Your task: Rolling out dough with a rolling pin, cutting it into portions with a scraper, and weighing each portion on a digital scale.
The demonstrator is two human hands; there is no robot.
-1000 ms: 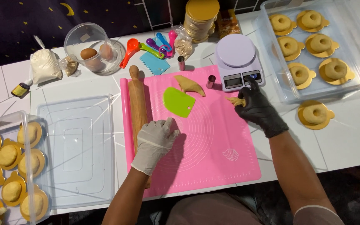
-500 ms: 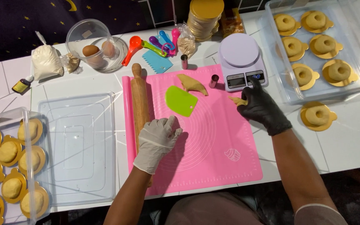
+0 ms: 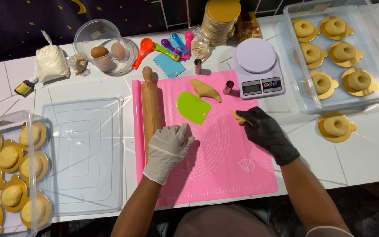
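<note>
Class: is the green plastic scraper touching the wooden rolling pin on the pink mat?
Apart. The head view shows bare pink mat between the green plastic scraper and the wooden rolling pin.

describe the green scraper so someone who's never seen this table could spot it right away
Start at the pink mat in the middle of the white table. On its upper part, between the wooden rolling pin and the black-gloved right hand, lies the green scraper. It is the only lime-green flat piece, rounded on one side; the tan dough wedge beside it is lumpy.
</note>
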